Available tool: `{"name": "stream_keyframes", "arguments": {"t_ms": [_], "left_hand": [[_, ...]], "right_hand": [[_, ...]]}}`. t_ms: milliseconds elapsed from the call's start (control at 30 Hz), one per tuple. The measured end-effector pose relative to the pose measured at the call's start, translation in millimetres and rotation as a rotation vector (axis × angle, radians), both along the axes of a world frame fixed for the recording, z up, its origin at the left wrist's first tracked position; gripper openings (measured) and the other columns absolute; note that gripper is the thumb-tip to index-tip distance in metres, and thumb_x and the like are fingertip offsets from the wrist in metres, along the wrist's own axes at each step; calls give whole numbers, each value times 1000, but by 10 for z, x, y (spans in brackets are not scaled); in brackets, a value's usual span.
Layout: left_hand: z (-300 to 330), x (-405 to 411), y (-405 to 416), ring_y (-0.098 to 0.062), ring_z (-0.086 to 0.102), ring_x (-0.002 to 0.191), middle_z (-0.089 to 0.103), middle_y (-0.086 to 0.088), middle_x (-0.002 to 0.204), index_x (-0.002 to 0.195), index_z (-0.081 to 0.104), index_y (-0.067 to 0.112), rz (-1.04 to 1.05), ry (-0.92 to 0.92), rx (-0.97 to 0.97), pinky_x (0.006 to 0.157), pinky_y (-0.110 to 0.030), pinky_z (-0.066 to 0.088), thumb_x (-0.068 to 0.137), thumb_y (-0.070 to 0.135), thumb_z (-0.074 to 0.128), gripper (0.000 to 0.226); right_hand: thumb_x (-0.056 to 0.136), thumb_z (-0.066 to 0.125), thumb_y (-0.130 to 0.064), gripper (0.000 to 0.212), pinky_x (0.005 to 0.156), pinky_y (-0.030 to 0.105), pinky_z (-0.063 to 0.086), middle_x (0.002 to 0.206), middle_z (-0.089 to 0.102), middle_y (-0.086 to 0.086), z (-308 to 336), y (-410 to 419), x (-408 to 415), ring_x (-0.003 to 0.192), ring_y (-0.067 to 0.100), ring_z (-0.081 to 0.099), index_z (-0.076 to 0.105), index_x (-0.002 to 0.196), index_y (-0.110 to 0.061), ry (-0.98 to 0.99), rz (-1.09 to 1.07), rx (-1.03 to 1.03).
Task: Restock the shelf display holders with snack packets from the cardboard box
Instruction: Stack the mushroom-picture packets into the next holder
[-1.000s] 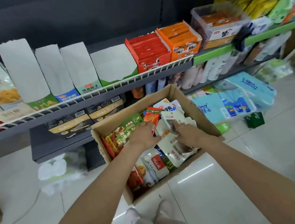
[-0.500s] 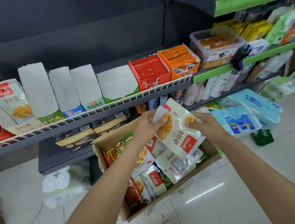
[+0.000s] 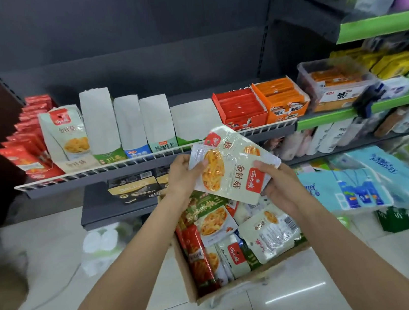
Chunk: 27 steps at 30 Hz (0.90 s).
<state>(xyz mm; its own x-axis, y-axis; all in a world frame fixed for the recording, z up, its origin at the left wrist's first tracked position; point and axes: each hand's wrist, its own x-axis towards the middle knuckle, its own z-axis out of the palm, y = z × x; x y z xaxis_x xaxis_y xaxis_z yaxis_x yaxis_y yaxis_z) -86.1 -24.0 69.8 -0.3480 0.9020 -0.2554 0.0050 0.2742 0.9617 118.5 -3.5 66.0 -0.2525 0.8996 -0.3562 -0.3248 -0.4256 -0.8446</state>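
Both your bare forearms reach forward and upward from the lower corners of the head view, converging near the middle; your left hand (image 3: pixel 184 176) is raised with the wrist slightly bent, its thumb lying across the front of what it holds and the fingers hidden behind. Your right hand (image 3: pixel 278 187) sits a little lower and just to the right, palm turned inward, thumb pressed on top and fingers curled beneath in a pinch.
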Motion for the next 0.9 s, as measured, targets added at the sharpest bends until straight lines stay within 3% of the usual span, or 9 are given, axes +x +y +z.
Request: {"name": "stream_keyframes", "arguments": {"t_ms": [167,300,400,467,633,767,900], "left_hand": [[163,-418,-137,-19,61,97,61,-3,106,119,53,11,115,121,58,85,-35,52,85,14,68,37],[282,-883,-139,-17,57,92,57,2,99,116,57,15,316,177,31,84,-34,51,84,16,70,34],[315,-1356,-152,-20,57,94,58,0,100,113,57,13,480,169,18,83,-33,49,83,19,71,34],[335,-1754,-167,-20,55,92,58,-5,103,114,52,11,581,50,46,78,-30,45,85,19,69,35],[426,-2606,-112,-27,61,97,61,-12,111,110,46,12,432,-329,101,85,-40,52,87,7,64,29],[466,-3042,-48,-25,58,97,57,-12,116,123,42,12,543,-447,120,73,-34,52,88,3,60,41],[444,-3259,-59,-17,58,87,58,-5,107,124,40,19,550,-553,133,64,-27,50,93,6,57,37]], "right_hand": [[89,58,-4,25,72,37,59,100,72,10,59,17,-490,85,20,70,60,114,-8,11,64,9],[91,58,-14,35,87,41,53,115,65,17,143,79,-1109,97,25,64,53,123,0,62,41,-10],[94,54,-14,16,79,34,54,101,66,12,227,140,-1659,89,20,64,57,107,-7,120,68,-32],[93,55,-11,7,75,30,55,98,62,12,265,197,-2017,89,20,62,57,99,-9,230,12,-86],[90,45,9,43,96,38,47,127,59,16,316,203,-2965,116,29,57,47,132,-1,289,55,-115],[81,37,23,61,88,37,51,126,59,15,421,100,-3712,111,28,60,46,133,-9,289,109,-46],[79,35,20,61,80,37,56,121,62,15,483,43,-4156,105,30,61,49,131,-9,249,179,12]]}}
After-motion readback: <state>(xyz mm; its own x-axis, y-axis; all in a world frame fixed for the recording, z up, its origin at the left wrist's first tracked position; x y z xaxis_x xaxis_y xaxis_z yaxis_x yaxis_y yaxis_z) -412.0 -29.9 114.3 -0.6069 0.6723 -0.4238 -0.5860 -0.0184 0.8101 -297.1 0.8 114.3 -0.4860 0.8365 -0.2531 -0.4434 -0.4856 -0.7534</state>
